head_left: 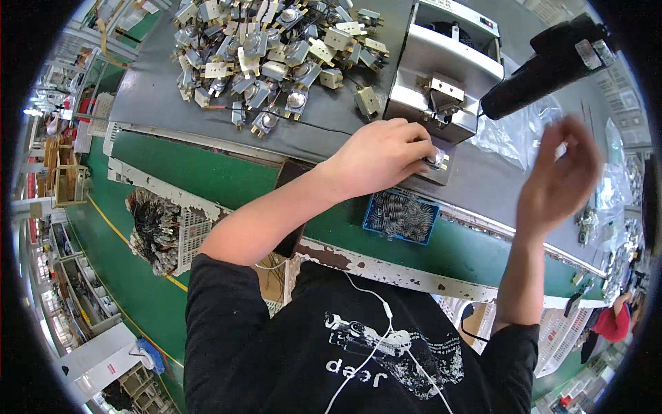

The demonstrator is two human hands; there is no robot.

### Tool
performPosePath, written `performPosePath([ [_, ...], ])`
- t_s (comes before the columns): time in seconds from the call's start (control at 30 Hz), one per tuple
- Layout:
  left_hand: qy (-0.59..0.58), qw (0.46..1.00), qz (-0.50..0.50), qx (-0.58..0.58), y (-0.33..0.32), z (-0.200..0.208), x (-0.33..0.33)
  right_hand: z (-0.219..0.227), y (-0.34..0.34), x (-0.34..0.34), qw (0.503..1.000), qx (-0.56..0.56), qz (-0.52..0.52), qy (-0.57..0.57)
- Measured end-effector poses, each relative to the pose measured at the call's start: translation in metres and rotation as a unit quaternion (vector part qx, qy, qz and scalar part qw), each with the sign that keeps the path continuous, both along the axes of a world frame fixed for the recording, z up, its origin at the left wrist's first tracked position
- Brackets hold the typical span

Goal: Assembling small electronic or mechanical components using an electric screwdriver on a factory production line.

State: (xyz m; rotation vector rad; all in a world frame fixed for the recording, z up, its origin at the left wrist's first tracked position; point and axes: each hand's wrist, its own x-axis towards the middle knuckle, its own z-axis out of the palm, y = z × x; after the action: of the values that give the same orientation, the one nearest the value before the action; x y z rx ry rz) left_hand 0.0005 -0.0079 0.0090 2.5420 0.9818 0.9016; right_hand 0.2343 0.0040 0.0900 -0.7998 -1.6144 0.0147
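My left hand point(386, 155) reaches to the bench edge in front of the metal fixture. Its fingers are closed on a small metal part with a round top point(436, 159), which rests at a flat metal block point(431, 174); the fingers cover much of it. Raised over the right side of the bench, my right hand point(562, 172) has its thumb and fingers apart, and I see nothing in it. Above and beside it is a black pistol-shaped tool point(548, 69). The metal fixture point(441, 76) carries another small white-and-metal part point(445, 93) at its front.
Many similar small parts point(276, 52) are heaped at the back left. A blue tray of springs point(401, 217) sits below my left hand. Clear plastic bags point(514, 134) lie right of the fixture. A white crate point(193, 238) stands at left; another person point(612, 321) is at far right.
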Motion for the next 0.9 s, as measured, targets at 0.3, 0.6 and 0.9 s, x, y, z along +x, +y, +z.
performPosePath([
  [0.3, -0.049, 0.998, 0.005, -0.045, 0.004, -0.016, -0.001, 0.038, 0.051, -0.011, 0.975, -0.094, 0.188, 0.07],
  [0.6, -0.009, 0.998, -0.002, -0.057, 0.007, -0.003, -0.003, 0.071, 0.019, 0.004, 0.747, -0.344, 0.558, 0.113],
  [0.9, 0.004, 0.999, 0.012, -0.044, 0.005, -0.002, 0.001, 0.036, 0.01, -0.012, 0.916, -0.188, 0.337, 0.108],
])
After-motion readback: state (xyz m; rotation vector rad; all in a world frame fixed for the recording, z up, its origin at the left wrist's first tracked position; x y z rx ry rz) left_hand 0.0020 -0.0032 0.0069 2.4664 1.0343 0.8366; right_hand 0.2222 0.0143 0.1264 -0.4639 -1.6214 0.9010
